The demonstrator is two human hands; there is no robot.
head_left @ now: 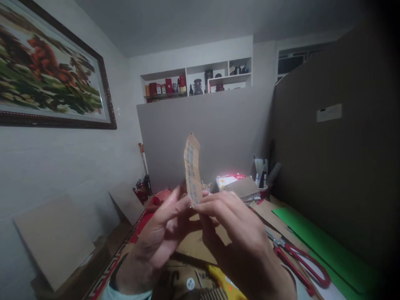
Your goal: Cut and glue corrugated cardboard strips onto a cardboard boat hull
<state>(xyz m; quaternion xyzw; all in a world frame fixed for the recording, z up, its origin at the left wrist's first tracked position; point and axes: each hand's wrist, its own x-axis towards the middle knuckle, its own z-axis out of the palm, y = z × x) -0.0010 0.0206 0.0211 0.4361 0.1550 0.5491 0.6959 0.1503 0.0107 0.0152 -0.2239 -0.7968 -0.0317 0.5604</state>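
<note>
In the middle of the head view a narrow strip of brown cardboard (193,171) with blue print stands upright, bent slightly along its length. Its lower end is pinched by my left hand (165,233) on one side and my right hand (236,233) on the other. The fingers of both hands are closed at that end, and the left fingertips are partly hidden behind the strip. Below my hands lie flat cardboard (187,266) and a yellow tool (228,285) with a small red light, partly covered by my right hand.
Red-handled scissors (300,258) and a green sheet (325,250) lie at the right. Corrugated cardboard (242,187) and a cup of pens (262,185) stand at the back. Red cloth-like material (153,208) lies left. Grey panels (206,133) enclose the back and right.
</note>
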